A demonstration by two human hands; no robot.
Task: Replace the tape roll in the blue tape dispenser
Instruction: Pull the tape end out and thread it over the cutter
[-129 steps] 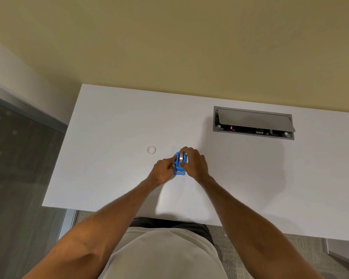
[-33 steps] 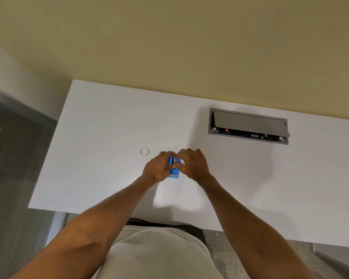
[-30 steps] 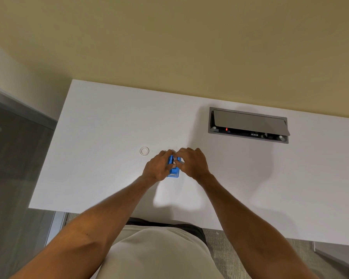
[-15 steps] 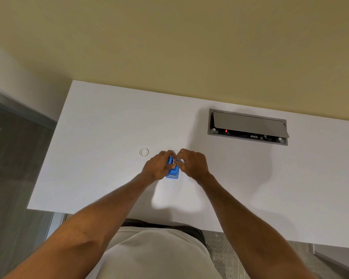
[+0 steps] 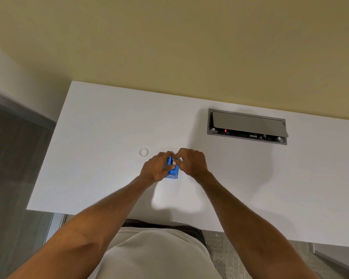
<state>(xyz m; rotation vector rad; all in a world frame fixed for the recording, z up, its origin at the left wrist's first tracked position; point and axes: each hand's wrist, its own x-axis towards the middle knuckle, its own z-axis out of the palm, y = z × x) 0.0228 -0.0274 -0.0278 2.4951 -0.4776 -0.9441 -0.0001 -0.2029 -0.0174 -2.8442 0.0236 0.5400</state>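
Observation:
The small blue tape dispenser point(image 5: 173, 172) stands on the white desk point(image 5: 101, 158) between my two hands. My left hand point(image 5: 156, 169) wraps around its left side. My right hand point(image 5: 191, 162) pinches at its top from the right, where a small white part shows between the fingertips. Whether that part is the tape roll or its core I cannot tell, since the fingers hide most of it. A clear ring of tape point(image 5: 143, 152) lies flat on the desk, a short way left of the dispenser.
A grey cable box point(image 5: 247, 126) with its lid tilted up is set into the desk at the back right. A yellow wall rises behind the desk. The desk's left edge borders a dark glass panel point(image 5: 14, 168).
Since about four seconds ago the dispenser has come down onto the desk and the roll's face no longer shows. In the last second both hands have barely moved; only the fingertips shifted.

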